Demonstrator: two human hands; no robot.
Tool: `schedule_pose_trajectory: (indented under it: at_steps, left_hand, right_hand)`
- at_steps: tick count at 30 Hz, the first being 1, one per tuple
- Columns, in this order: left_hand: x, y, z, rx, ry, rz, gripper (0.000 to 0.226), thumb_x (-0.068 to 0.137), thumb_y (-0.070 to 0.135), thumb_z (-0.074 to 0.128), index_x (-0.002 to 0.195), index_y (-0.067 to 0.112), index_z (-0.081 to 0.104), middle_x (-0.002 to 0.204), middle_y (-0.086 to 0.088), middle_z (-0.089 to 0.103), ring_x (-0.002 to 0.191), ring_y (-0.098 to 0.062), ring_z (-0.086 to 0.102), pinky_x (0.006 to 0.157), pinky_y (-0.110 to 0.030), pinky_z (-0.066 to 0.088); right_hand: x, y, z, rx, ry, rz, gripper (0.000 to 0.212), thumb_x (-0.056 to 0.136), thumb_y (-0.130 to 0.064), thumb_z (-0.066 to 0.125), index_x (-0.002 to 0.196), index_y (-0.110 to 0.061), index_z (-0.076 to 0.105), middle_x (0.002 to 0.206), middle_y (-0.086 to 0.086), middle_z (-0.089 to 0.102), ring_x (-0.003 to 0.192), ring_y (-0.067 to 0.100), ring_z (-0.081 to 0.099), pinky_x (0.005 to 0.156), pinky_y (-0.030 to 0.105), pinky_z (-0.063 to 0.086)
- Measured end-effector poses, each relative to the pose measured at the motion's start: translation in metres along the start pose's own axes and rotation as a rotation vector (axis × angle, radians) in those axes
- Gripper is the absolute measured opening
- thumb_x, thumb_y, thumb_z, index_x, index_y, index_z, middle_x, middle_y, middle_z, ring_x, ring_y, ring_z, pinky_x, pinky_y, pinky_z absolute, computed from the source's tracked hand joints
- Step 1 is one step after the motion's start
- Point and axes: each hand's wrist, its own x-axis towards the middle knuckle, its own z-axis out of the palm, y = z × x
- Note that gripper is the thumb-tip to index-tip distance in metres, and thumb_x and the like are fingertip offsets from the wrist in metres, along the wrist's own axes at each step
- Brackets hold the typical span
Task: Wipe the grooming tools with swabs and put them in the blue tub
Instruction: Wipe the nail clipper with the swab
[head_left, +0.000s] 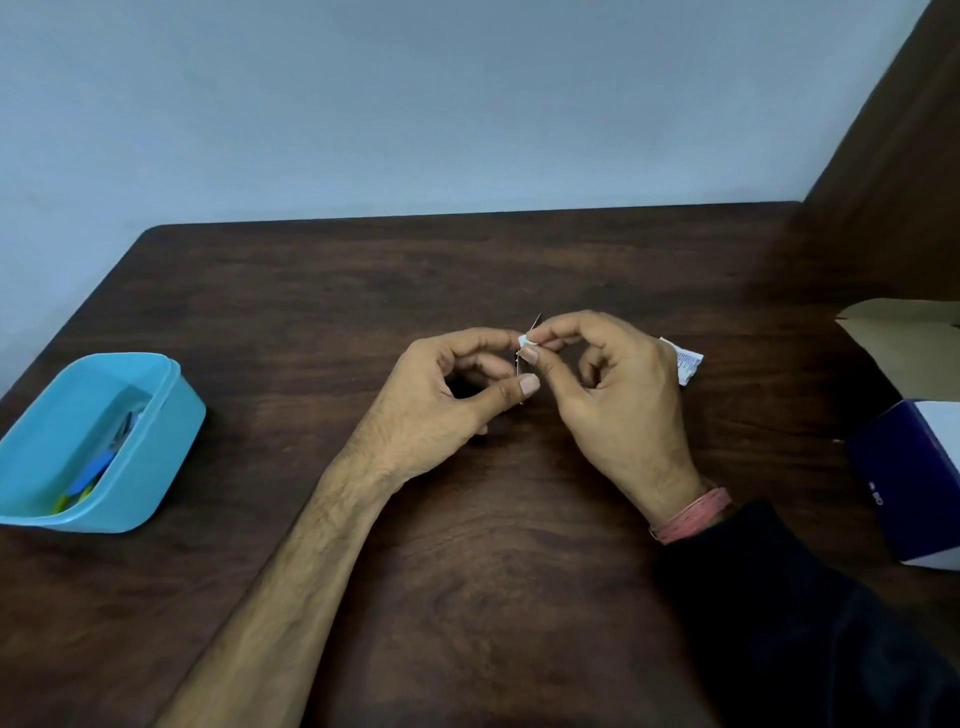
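hands meet mid-table: left hand (457, 395) pinches thin metal tool (521, 370) upright, right hand (613, 384) pinches white swab (525, 340) against its upper end, torn wrapper (685, 364) just right of the hands, blue tub (161, 447) far left holding coloured tools (91, 478).

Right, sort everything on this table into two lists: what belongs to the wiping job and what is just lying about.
In the job:
- thin metal tool, pinched in the left hand
- white swab, pinched on the tool by the right hand
- blue tub, with some tools inside

Lying about:
- torn white wrapper behind the right hand
- navy and white box
- brown cardboard
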Motion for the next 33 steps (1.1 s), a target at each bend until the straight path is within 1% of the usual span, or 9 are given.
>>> schedule_pose_trajectory:
  at_steps: [4, 6, 9, 12, 16, 20, 24, 29, 33]
  left_hand:
    - [-0.0011, 0.0003, -0.0019, -0.003, -0.027, 0.023, 0.046, 0.088, 0.021, 0.094, 0.131, 0.024, 0.078, 0.1, 0.0, 0.083, 0.093, -0.012, 0.079, 0.067, -0.028, 0.063]
    - [-0.0006, -0.0015, -0.0026, 0.001, -0.025, 0.029, 0.049, 0.085, 0.022, 0.096, 0.131, 0.025, 0.079, 0.099, 0.002, 0.083, 0.094, -0.011, 0.078, 0.076, -0.025, 0.061]
    - [0.0006, -0.0051, -0.003, 0.017, 0.005, 0.028, 0.056, 0.081, 0.024, 0.1, 0.132, 0.026, 0.078, 0.102, 0.0, 0.083, 0.1, -0.015, 0.078, 0.09, -0.032, 0.063]
    - [0.0005, -0.0066, -0.0022, 0.017, 0.039, 0.019, 0.061, 0.08, 0.019, 0.1, 0.136, 0.021, 0.076, 0.103, -0.003, 0.081, 0.102, -0.018, 0.078, 0.075, -0.035, 0.066]
    - [0.0002, -0.0059, -0.0017, -0.01, 0.035, 0.004, 0.062, 0.08, 0.012, 0.099, 0.137, 0.016, 0.076, 0.104, -0.007, 0.082, 0.102, -0.022, 0.079, 0.064, -0.036, 0.067]
    - [-0.0006, -0.004, -0.0007, -0.011, 0.016, -0.018, 0.063, 0.078, 0.012, 0.1, 0.136, 0.016, 0.076, 0.101, -0.006, 0.083, 0.098, -0.018, 0.081, 0.063, -0.037, 0.067]
    - [-0.0008, -0.0036, -0.002, -0.013, 0.016, -0.014, 0.066, 0.078, 0.007, 0.1, 0.138, 0.019, 0.075, 0.105, -0.003, 0.081, 0.098, -0.016, 0.082, 0.062, -0.034, 0.065]
    - [-0.0009, 0.0001, -0.001, -0.01, -0.007, -0.018, 0.058, 0.08, 0.005, 0.098, 0.13, 0.026, 0.079, 0.101, -0.003, 0.082, 0.098, -0.016, 0.083, 0.062, -0.036, 0.067]
    - [-0.0012, 0.0012, -0.0035, -0.013, -0.033, -0.009, 0.06, 0.085, 0.003, 0.095, 0.137, 0.027, 0.075, 0.11, 0.001, 0.083, 0.103, -0.012, 0.082, 0.07, -0.032, 0.067]
  right_hand:
    - [-0.001, -0.0002, 0.0015, -0.015, -0.012, 0.003, 0.011, 0.092, -0.015, 0.089, 0.098, -0.023, 0.085, 0.091, -0.015, 0.076, 0.059, 0.016, 0.061, 0.059, 0.024, 0.05]
    - [-0.001, 0.0002, 0.0019, -0.012, -0.01, 0.001, 0.01, 0.092, -0.016, 0.089, 0.098, -0.024, 0.085, 0.088, -0.016, 0.074, 0.062, 0.017, 0.063, 0.061, 0.028, 0.053]
    - [-0.001, 0.0013, 0.0021, -0.004, -0.04, -0.013, 0.009, 0.093, -0.015, 0.088, 0.098, -0.022, 0.086, 0.088, -0.014, 0.074, 0.064, 0.015, 0.064, 0.062, 0.024, 0.05]
    - [-0.0008, 0.004, 0.0036, -0.004, -0.132, -0.029, 0.01, 0.094, -0.012, 0.087, 0.098, -0.021, 0.086, 0.091, -0.013, 0.073, 0.068, 0.008, 0.063, 0.067, 0.017, 0.044]
    - [-0.0001, 0.0064, 0.0047, 0.011, -0.198, -0.038, 0.009, 0.095, -0.012, 0.085, 0.098, -0.021, 0.085, 0.093, -0.013, 0.071, 0.073, 0.004, 0.064, 0.072, 0.017, 0.045]
    - [0.0008, 0.0074, 0.0034, -0.031, -0.15, -0.021, 0.012, 0.094, -0.011, 0.086, 0.096, -0.023, 0.084, 0.091, -0.014, 0.072, 0.073, 0.001, 0.063, 0.072, 0.013, 0.043]
    - [-0.0039, 0.0045, 0.0041, -0.056, -0.287, -0.091, 0.014, 0.097, -0.014, 0.083, 0.1, -0.028, 0.084, 0.096, -0.019, 0.068, 0.079, -0.006, 0.061, 0.075, 0.018, 0.045]
    - [-0.0002, 0.0095, 0.0038, -0.07, -0.144, -0.056, 0.01, 0.094, -0.014, 0.085, 0.097, -0.024, 0.083, 0.094, -0.013, 0.074, 0.072, -0.003, 0.061, 0.072, 0.017, 0.044]
    - [-0.0034, 0.0076, 0.0051, -0.08, -0.265, -0.096, 0.011, 0.095, -0.016, 0.085, 0.099, -0.026, 0.084, 0.097, -0.015, 0.072, 0.073, -0.005, 0.058, 0.07, 0.023, 0.046]
